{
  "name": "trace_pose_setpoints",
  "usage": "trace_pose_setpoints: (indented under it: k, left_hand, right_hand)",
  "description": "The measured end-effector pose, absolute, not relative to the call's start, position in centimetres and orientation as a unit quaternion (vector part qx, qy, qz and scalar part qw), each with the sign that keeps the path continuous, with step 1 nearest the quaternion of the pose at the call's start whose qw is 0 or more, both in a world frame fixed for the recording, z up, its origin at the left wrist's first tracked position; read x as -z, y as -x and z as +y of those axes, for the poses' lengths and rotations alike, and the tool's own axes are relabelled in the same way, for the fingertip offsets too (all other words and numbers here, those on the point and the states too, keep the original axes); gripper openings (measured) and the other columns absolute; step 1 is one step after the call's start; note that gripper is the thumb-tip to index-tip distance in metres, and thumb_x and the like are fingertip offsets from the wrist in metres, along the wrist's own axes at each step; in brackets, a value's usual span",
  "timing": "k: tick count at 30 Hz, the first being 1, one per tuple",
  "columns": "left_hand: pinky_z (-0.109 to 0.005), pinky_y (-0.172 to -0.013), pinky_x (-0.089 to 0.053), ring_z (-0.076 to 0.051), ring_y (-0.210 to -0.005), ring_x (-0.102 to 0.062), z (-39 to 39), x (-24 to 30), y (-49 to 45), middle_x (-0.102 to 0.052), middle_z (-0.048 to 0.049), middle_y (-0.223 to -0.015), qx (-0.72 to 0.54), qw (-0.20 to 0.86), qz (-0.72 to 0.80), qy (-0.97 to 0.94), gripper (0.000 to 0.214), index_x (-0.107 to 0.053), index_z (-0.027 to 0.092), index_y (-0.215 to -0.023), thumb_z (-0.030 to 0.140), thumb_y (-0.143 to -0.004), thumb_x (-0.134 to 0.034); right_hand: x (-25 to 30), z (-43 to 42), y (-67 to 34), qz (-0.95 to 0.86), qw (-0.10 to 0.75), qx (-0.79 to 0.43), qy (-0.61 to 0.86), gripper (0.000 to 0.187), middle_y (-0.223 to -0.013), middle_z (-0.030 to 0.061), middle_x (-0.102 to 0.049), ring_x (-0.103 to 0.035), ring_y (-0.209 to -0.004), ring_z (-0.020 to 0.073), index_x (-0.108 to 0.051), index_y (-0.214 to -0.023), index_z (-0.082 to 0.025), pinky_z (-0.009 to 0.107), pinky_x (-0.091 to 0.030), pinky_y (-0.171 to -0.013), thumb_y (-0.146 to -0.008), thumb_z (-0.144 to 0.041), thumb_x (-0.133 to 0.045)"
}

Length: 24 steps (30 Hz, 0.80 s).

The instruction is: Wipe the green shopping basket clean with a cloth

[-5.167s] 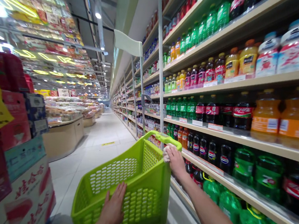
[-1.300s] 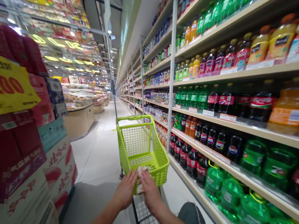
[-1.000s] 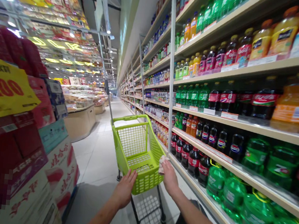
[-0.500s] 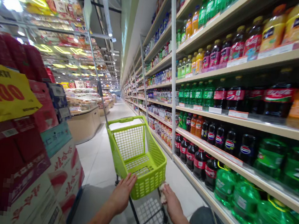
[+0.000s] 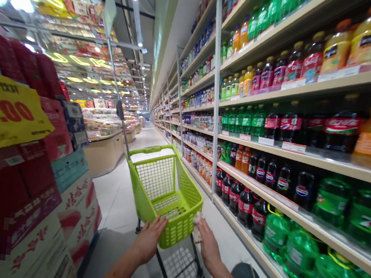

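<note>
In front of me stands a small shopping cart with a lime-green plastic basket point(image 5: 181, 228) and a wire lower rack point(image 5: 177, 266). Nothing lies in the basket. My left hand point(image 5: 149, 238) rests on the basket's near left edge, its fingers stretched out over the green plastic. On the right, beside the basket's near corner, my right hand point(image 5: 209, 243) holds a pale, crumpled cloth point(image 5: 197, 231). The cloth is partly hidden by the fingers, and I cannot tell whether it touches the basket.
Drink shelves point(image 5: 257, 182) run along the right, with large green bottles point(image 5: 299, 252) at the bottom. Stacked drink cartons point(image 5: 69, 206) and a yellow price sign point(image 5: 9, 114) crowd the left. Ahead lies a pale aisle floor point(image 5: 114, 189) beside a rounded display counter point(image 5: 104, 155).
The cart and both hands sit slightly further left in view. My right hand and cloth have moved a little left and up. The shelves have shifted slightly as the camera moved.
</note>
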<state>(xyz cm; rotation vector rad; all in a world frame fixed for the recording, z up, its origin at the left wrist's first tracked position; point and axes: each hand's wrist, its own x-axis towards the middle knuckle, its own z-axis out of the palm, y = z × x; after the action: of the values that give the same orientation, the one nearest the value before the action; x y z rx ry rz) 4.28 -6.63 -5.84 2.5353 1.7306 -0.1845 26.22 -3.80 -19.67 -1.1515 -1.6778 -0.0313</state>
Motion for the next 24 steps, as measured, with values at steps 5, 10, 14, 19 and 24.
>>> trace_pose_setpoints:
  k: [5,10,14,19,24]
  left_hand:
    - [-0.036,-0.109,-0.017,-0.013,-0.133,-0.013,-6.2,6.2,-3.7,-0.021,0.0003,-0.144,0.021,0.050,0.547,-0.835,0.077,-0.024,0.017,-0.135,0.002,-0.060,-0.033]
    - [-0.032,-0.109,-0.017,-0.012,-0.133,-0.014,-6.6,6.0,-2.9,-0.020,-0.0005,-0.145,0.018,0.050,0.543,-0.838,0.075,-0.026,0.016,-0.135,0.002,-0.061,-0.032]
    - [-0.037,-0.108,-0.016,-0.011,-0.132,-0.016,-6.6,5.9,-3.3,-0.023,0.0011,-0.144,0.024,0.035,0.553,-0.832,0.077,-0.028,0.020,-0.134,0.002,-0.059,-0.033]
    - [-0.045,-0.108,-0.011,-0.015,-0.133,-0.014,-6.5,6.7,-4.9,-0.022,-0.0026,-0.144,0.023,0.000,0.564,-0.825,0.075,-0.024,0.016,-0.135,0.003,-0.062,-0.030]
    - [-0.049,-0.108,-0.009,-0.017,-0.133,-0.016,-6.5,7.3,-5.7,-0.023,-0.0036,-0.144,0.042,-0.005,0.559,-0.828,0.078,-0.024,0.015,-0.135,0.002,-0.059,-0.031]
  right_hand:
    - [18.4,-5.2,-21.0,-0.776,0.486,0.064,0.397,0.051,-0.130,0.0071,-0.046,-0.038,-0.123,0.0191,-0.048,-0.124,-0.022,0.041,-0.036,-0.099,-0.078,-0.003,-0.037]
    - [23.6,-6.3,-19.6,-0.793,0.438,0.035,0.422,0.044,-0.117,0.0046,-0.058,-0.053,-0.108,0.0188,-0.052,-0.120,-0.025,0.035,-0.046,-0.090,-0.081,-0.006,-0.040]
    - [20.8,-6.0,-22.0,-0.771,0.489,0.075,0.401,0.051,-0.129,0.0087,-0.047,-0.039,-0.121,0.0201,-0.046,-0.125,-0.020,0.042,-0.038,-0.098,-0.079,-0.003,-0.035]
    - [19.7,-5.2,-22.3,-0.780,0.455,0.098,0.418,0.049,-0.123,0.0077,-0.053,-0.045,-0.117,0.0190,-0.052,-0.120,-0.021,0.040,-0.043,-0.094,-0.078,-0.001,-0.036]
    - [22.4,-5.5,-25.2,-0.785,0.410,0.095,0.456,0.050,-0.119,0.0062,-0.056,-0.052,-0.110,0.0204,-0.054,-0.118,-0.023,0.037,-0.047,-0.087,-0.076,-0.001,-0.038]
